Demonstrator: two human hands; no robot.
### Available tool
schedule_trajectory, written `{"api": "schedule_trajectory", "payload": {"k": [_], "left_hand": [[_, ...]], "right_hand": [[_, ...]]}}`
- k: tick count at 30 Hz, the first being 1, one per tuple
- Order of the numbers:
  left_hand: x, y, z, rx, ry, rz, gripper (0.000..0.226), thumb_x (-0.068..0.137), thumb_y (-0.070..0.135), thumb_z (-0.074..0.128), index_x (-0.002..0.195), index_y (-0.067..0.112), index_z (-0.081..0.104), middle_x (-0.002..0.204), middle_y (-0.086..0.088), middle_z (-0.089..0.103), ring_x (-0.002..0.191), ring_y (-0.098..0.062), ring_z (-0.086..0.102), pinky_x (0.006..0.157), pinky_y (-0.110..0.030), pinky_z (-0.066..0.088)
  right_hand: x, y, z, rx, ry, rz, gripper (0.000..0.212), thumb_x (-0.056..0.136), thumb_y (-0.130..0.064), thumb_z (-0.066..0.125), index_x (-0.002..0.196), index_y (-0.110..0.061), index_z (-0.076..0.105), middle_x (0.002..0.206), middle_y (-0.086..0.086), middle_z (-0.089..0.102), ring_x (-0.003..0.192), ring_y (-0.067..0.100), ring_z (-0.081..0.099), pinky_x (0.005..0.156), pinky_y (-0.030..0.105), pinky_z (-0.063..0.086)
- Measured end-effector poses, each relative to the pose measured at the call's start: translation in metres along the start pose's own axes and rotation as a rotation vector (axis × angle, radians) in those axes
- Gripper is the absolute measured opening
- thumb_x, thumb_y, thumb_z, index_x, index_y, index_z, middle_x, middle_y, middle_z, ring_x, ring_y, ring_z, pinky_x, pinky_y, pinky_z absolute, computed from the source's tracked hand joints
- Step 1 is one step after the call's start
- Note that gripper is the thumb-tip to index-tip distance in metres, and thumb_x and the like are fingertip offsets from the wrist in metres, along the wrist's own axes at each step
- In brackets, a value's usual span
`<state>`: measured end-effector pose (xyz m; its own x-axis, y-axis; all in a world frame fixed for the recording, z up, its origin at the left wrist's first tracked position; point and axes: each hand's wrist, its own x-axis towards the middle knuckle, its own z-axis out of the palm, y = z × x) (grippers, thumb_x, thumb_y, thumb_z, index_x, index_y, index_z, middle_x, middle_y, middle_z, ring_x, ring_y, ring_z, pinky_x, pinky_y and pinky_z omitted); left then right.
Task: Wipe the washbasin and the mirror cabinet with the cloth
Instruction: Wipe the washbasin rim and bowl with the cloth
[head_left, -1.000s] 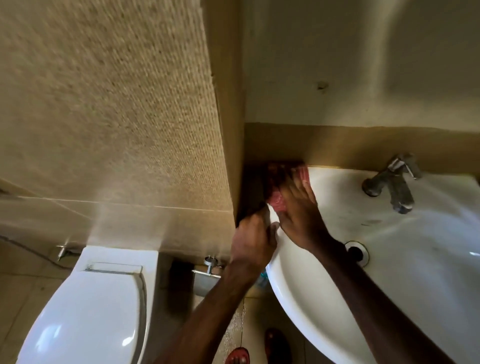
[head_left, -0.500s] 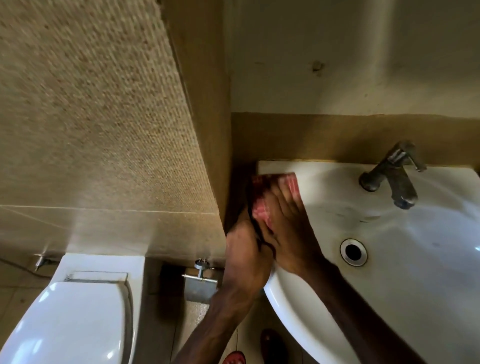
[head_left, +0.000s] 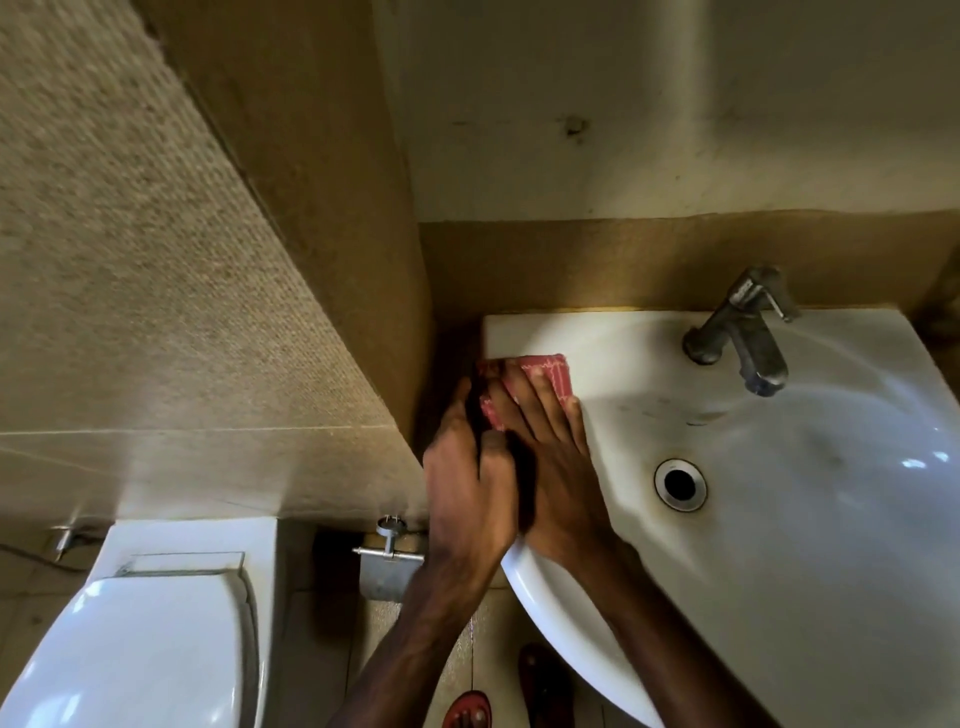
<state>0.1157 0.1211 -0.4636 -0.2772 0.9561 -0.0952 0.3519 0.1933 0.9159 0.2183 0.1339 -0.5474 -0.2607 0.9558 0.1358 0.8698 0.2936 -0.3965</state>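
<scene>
A white washbasin (head_left: 810, 545) hangs on the wall at the right. A folded red cloth (head_left: 551, 370) lies on its left rim, near the back corner. My right hand (head_left: 553, 457) presses flat on the cloth with straight fingers. My left hand (head_left: 465, 483) sits right beside it at the basin's left edge, thumb on top of the rim and fingers down the dark gap by the wall, gripping the rim. The mirror cabinet is out of view.
A metal tap (head_left: 743, 332) stands at the basin's back, and an overflow hole (head_left: 679, 484) sits in the bowl. A tiled wall corner (head_left: 332, 260) juts out close on the left. Below are a white toilet (head_left: 156, 639), a paper holder (head_left: 387, 558) and my sandalled feet (head_left: 467, 712).
The cloth and my right hand have slid from the basin's back left corner a little toward me along the rim. My left hand stayed at the rim's edge.
</scene>
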Motion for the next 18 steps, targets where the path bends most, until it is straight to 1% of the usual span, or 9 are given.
{"api": "schedule_trajectory", "payload": {"k": [1,3,6,8,9,12,14,16,18], "left_hand": [[0.002,0.002,0.001,0.005,0.001,-0.004,0.069,0.081,0.022,0.041,0.149,0.01,0.05,0.146,0.002,0.056,0.132,-0.004,0.047,0.106,-0.007,0.031],[0.005,0.003,0.004,0.015,-0.008,-0.016,0.067,0.083,0.024,0.042,0.148,0.011,0.051,0.148,0.0,0.057,0.133,-0.005,0.047,0.103,-0.002,0.029],[0.01,0.003,0.009,0.045,-0.02,-0.018,0.064,0.086,0.023,0.042,0.147,0.01,0.051,0.146,-0.001,0.057,0.126,-0.001,0.045,0.09,0.012,0.022],[0.012,0.001,0.013,0.07,-0.023,-0.013,0.053,0.093,0.017,0.045,0.145,0.009,0.053,0.144,-0.003,0.059,0.123,-0.001,0.046,0.085,0.014,0.021],[0.012,0.0,0.014,0.077,-0.019,-0.019,0.047,0.099,0.013,0.046,0.145,0.009,0.053,0.145,-0.003,0.058,0.124,-0.002,0.046,0.087,0.012,0.022],[0.013,-0.006,0.014,0.063,-0.007,-0.042,0.046,0.103,0.009,0.047,0.149,0.01,0.05,0.152,-0.003,0.053,0.139,-0.011,0.046,0.102,-0.003,0.025],[0.013,-0.009,0.014,0.071,-0.003,-0.04,0.046,0.104,0.01,0.046,0.149,0.01,0.049,0.153,-0.003,0.052,0.141,-0.014,0.045,0.105,-0.007,0.025],[0.013,-0.01,0.015,0.111,0.008,-0.017,0.043,0.105,0.01,0.045,0.148,0.01,0.051,0.15,-0.005,0.055,0.135,-0.009,0.047,0.1,0.001,0.024],[0.012,-0.01,0.018,0.146,0.011,0.024,0.04,0.105,0.009,0.044,0.144,0.008,0.054,0.144,-0.007,0.06,0.122,-0.005,0.048,0.088,0.011,0.021]], "right_hand": [[0.006,0.003,-0.001,-0.014,0.001,0.002,0.072,0.097,-0.049,0.028,0.165,-0.027,0.021,0.175,-0.005,0.01,0.162,0.014,-0.004,0.131,0.043,-0.001],[0.028,0.01,-0.004,-0.054,0.015,0.01,0.072,0.096,-0.05,0.027,0.164,-0.024,0.026,0.173,0.001,0.022,0.162,0.017,0.004,0.131,0.047,0.005],[0.06,0.014,-0.008,-0.102,0.005,0.078,0.074,0.098,-0.056,0.018,0.164,-0.022,0.027,0.17,0.004,0.03,0.161,0.023,0.014,0.13,0.05,0.011],[0.066,0.011,-0.009,-0.096,0.009,0.112,0.075,0.099,-0.057,0.016,0.164,-0.022,0.027,0.17,0.004,0.03,0.162,0.023,0.014,0.13,0.051,0.011],[0.063,0.011,-0.008,-0.091,0.017,0.116,0.073,0.1,-0.055,0.019,0.164,-0.022,0.027,0.171,0.004,0.029,0.162,0.023,0.014,0.13,0.051,0.01],[0.034,0.006,-0.001,-0.069,0.049,0.089,0.069,0.101,-0.046,0.036,0.165,-0.023,0.026,0.173,0.002,0.02,0.162,0.02,0.007,0.131,0.052,0.01],[0.014,0.003,0.003,-0.07,0.045,0.066,0.069,0.101,-0.045,0.036,0.166,-0.024,0.023,0.175,-0.003,0.01,0.162,0.016,-0.001,0.132,0.048,0.004],[0.008,0.006,0.003,-0.078,0.036,0.029,0.069,0.102,-0.047,0.033,0.166,-0.027,0.019,0.175,-0.006,0.007,0.162,0.013,-0.004,0.132,0.045,0.002],[0.017,0.016,-0.002,-0.058,0.029,0.001,0.067,0.102,-0.047,0.031,0.166,-0.027,0.021,0.175,-0.005,0.013,0.162,0.014,0.0,0.131,0.047,0.006]]}}
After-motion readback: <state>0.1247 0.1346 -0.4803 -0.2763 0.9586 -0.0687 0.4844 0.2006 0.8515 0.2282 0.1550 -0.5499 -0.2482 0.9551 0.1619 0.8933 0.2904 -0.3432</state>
